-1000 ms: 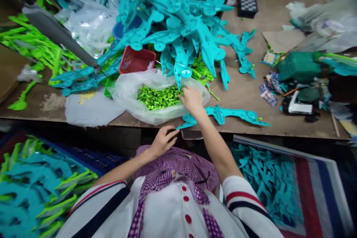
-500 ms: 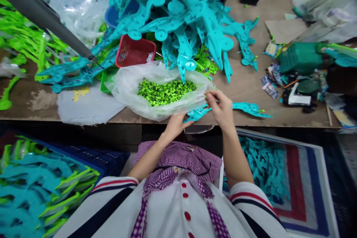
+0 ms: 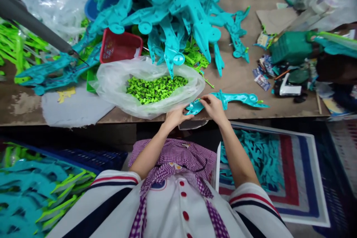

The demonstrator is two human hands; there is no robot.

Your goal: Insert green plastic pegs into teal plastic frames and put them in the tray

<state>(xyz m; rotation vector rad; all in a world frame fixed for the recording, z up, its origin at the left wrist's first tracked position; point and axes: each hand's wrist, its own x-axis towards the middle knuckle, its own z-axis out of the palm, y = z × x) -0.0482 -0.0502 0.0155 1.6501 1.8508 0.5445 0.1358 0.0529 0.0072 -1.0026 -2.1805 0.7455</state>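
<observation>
Turquoise moulded plastic part [image 3: 223, 99], seemingly light and stiff, being pinched at its 9 o'clock end by left hand [image 3: 175, 116] and right hand [image 3: 213, 106] fingertips.

On the counter [image 3: 245, 81] I see a bag [image 3: 117, 81] of small pieces [image 3: 154, 89] at the near edge, a basket [image 3: 118, 46] behind it and a heap of parts [image 3: 167, 11] further back. One part [image 3: 237, 98] lies right of the bag, my hands at its near end. Bins of parts sit below the counter, left [image 3: 36, 189] and right [image 3: 262, 160].
</observation>
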